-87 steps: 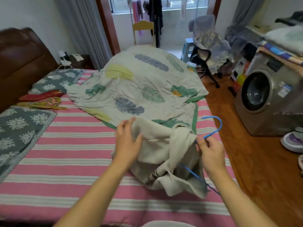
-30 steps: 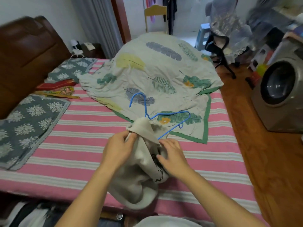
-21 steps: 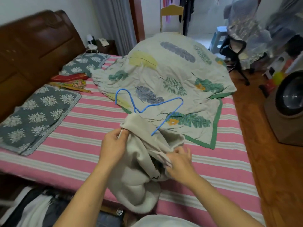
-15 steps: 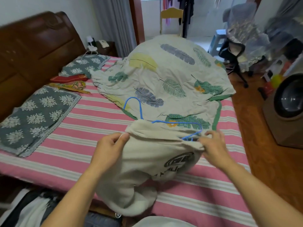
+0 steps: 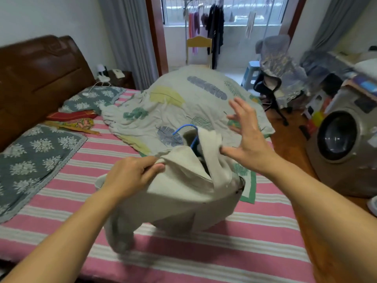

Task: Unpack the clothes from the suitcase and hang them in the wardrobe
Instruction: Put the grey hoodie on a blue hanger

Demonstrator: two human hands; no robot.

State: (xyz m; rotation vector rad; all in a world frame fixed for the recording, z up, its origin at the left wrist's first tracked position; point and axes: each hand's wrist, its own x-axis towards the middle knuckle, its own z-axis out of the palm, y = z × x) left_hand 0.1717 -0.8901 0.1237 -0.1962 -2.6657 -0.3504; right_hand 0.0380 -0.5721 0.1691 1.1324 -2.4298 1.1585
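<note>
A beige garment (image 5: 183, 197) hangs bunched above the pink striped bed (image 5: 255, 242). My left hand (image 5: 132, 176) pinches a fold of its upper edge between thumb and fingers. A blue wire hanger (image 5: 189, 131) sits inside the garment, with only its hook and a short piece of wire showing at the neck opening. My right hand (image 5: 246, 137) hovers just right of the opening with fingers spread, its thumb tip at the cloth, holding nothing. The suitcase and wardrobe are out of view.
A leaf-print quilt (image 5: 193, 103) lies heaped behind the garment. Grey patterned pillows (image 5: 32, 158) and a brown headboard (image 5: 36, 78) are at left. A washing machine (image 5: 346, 152) stands on the wooden floor at right, an office chair (image 5: 271, 86) beyond it. A clothes rack (image 5: 212, 29) stands on the balcony.
My right hand has let go of the garment's right shoulder and lifted away with fingers spread. The cloth has bunched up round the hanger. The camera has tilted upward.
</note>
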